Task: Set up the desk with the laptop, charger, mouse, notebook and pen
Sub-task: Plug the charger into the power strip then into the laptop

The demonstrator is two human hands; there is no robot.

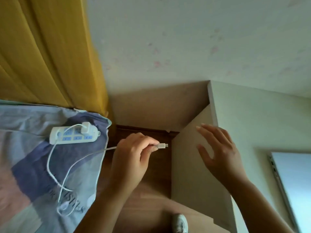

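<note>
My left hand (133, 158) pinches the plug end (162, 145) of a white charger cable, held in the gap between the bed and the desk. The cable (67, 174) loops back over the bedding to a white charger brick (86, 127) plugged into a white power strip (74, 135). My right hand (218, 152) hovers with fingers spread over the left end of the white desk (252, 115), holding nothing. The silver laptop (292, 182) lies on the desk at the far right, cut off by the frame edge. Mouse, notebook and pen are out of view.
A bed with blue, purple and pink bedding (25, 165) fills the left. A yellow curtain (47, 47) hangs behind it. Wooden floor (148, 199) shows between bed and desk, with a shoe (180, 223) at the bottom. A pale wall (185, 39) stands behind.
</note>
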